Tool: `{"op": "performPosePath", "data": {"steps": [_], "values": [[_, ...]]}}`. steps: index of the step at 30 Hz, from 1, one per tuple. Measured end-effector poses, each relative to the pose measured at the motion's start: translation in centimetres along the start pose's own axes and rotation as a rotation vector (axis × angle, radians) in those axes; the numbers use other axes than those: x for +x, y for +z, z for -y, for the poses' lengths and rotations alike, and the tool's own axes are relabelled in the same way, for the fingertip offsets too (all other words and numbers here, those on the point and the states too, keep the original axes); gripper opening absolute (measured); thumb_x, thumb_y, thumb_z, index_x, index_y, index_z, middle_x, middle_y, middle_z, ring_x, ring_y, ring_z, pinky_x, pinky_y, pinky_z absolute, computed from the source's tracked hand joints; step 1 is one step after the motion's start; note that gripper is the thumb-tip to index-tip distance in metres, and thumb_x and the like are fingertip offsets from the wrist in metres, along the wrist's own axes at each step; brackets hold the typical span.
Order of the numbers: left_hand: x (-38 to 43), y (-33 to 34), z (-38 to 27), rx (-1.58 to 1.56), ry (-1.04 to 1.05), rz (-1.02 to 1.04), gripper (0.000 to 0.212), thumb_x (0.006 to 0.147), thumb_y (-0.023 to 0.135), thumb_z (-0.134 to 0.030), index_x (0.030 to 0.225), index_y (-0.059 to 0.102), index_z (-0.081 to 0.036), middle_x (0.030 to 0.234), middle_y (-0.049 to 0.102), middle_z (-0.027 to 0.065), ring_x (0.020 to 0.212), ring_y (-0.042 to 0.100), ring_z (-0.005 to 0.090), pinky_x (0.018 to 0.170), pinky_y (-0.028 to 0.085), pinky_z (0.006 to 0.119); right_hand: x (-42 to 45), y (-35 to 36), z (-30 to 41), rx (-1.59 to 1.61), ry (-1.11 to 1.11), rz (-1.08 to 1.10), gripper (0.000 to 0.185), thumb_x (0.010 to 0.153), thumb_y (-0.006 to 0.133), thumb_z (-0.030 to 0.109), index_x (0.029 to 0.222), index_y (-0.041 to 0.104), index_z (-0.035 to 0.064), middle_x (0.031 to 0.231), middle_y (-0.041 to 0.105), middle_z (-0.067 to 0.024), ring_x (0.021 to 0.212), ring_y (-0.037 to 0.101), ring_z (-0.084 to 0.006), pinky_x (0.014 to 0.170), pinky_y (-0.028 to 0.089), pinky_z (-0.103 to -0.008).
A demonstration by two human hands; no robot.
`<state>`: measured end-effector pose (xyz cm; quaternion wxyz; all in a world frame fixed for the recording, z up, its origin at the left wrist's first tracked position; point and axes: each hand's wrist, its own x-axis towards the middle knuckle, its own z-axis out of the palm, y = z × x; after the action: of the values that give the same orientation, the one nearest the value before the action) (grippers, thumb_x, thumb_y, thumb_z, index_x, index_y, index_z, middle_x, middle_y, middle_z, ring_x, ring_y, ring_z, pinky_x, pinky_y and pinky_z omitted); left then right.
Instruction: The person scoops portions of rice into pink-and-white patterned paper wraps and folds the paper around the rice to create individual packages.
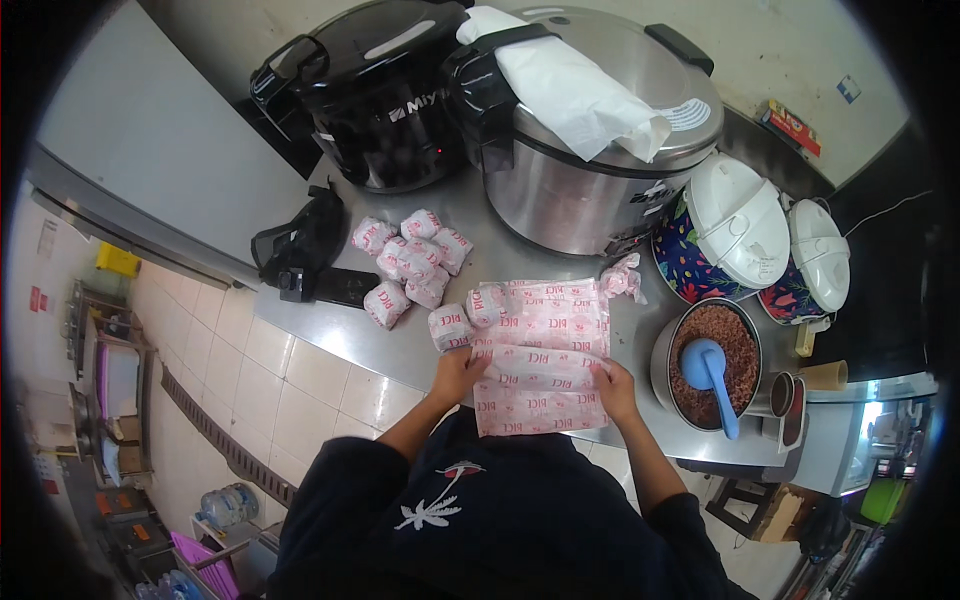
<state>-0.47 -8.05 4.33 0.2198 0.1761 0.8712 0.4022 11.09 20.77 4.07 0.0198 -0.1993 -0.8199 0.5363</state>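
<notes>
My left hand (459, 375) and my right hand (617, 388) hold opposite side edges of a printed paper wrapper (541, 375), which is folded over along its upper part. Its lower half hangs toward me past the counter edge. Under and beyond it lie more flat sheets of the same wrapping paper (559, 307). Two wrapped bundles, a nearer one (448, 328) and one on the sheets' corner (486, 305), sit just above my left hand. Several more wrapped bundles (411, 259) are heaped farther back on the left. Whatever may lie inside the folded wrapper is hidden.
A metal pot of reddish-brown cooked rice (716, 315) with a blue scoop (703, 364) stands at right. Behind are a black cooker (375, 105), a steel cooker (570, 202) and two patterned lidded containers (739, 225). A crumpled wrapper (622, 279) and black bag (315, 225) lie on the steel counter (420, 367).
</notes>
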Motion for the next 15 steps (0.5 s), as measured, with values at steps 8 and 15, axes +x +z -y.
{"op": "performPosePath", "data": {"steps": [8,15], "values": [[2.2,1.8,-0.3,0.610,0.114,-0.075,0.018,0.081,0.061,-0.027,0.079,0.061,-0.009,0.084,0.065,0.0086,0.072,0.062,0.0263,0.064,0.049,0.042,1.6,1.3,-1.0,-0.750,-0.167,-0.105,0.021,0.077,0.064,0.024,0.088,0.063,0.0057,0.071,0.060,-0.0119,0.069,0.057,-0.0303,0.067,0.041,-0.0431],[7.4,0.6,-2.1,0.775,0.735,-0.330,0.025,0.078,0.056,-0.020,0.101,0.062,-0.010,0.125,0.049,0.0108,0.128,0.036,0.0323,0.105,0.030,0.047,-1.4,5.4,4.3,-0.754,-0.601,0.092,0.045,0.074,0.065,0.018,0.117,0.054,0.0103,0.122,0.050,-0.0098,0.112,0.047,-0.0286,0.091,0.037,-0.0445]]}}
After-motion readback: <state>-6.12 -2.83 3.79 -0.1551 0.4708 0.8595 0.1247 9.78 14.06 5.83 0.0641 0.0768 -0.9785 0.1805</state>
